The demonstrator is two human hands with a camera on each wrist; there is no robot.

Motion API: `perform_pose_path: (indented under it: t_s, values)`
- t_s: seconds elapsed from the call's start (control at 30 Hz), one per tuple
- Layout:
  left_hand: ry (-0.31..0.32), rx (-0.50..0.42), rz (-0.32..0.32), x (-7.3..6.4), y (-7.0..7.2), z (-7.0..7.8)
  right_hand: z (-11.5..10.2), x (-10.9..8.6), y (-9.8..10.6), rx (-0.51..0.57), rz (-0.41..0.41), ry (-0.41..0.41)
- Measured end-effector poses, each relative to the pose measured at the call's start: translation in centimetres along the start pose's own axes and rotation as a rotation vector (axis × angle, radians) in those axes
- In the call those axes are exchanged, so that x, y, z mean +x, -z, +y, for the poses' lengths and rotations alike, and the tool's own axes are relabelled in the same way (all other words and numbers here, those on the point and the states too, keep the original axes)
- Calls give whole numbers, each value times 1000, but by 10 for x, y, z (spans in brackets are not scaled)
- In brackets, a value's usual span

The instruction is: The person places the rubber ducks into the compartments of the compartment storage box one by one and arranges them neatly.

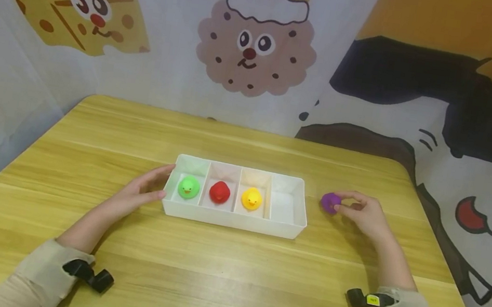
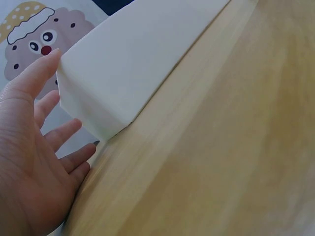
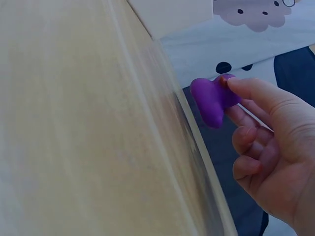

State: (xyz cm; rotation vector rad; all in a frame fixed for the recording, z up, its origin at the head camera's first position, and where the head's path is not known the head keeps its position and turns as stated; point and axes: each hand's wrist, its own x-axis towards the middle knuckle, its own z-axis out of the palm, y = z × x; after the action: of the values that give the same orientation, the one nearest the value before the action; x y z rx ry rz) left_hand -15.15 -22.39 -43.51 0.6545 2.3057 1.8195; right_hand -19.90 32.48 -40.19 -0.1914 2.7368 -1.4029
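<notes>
A long white divided box (image 1: 232,220) lies across the middle of the table. From left to right its compartments hold a green rubber duck (image 1: 188,187), a red rubber duck (image 1: 219,192) and a yellow rubber duck (image 1: 251,198); bare white floor shows in the rightmost one. My left hand (image 1: 138,192) is at the box's left end, its thumb at the rim and its fingers loosely extended along the end wall (image 2: 81,101). Right of the box, my right hand (image 1: 366,215) pinches a purple rubber duck (image 3: 210,98) between thumb and fingers, above the tabletop in the right wrist view.
The wooden table (image 1: 209,279) has rounded far corners, and its right edge runs beyond my right hand. Behind it hangs a cloth printed with cartoon figures (image 1: 255,55). Black cameras are strapped at both wrists, over light sleeves (image 1: 44,277).
</notes>
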Motion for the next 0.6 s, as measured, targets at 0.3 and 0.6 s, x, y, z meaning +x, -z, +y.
perform_pose_path:
  t_s: [0.3,0.6]
  values:
    - [9,-1,1,0,1,0,-14,-4,1,17,25,-12]
    - [3,-2,1,0,0,1,-27,-7,1,7,33,43]
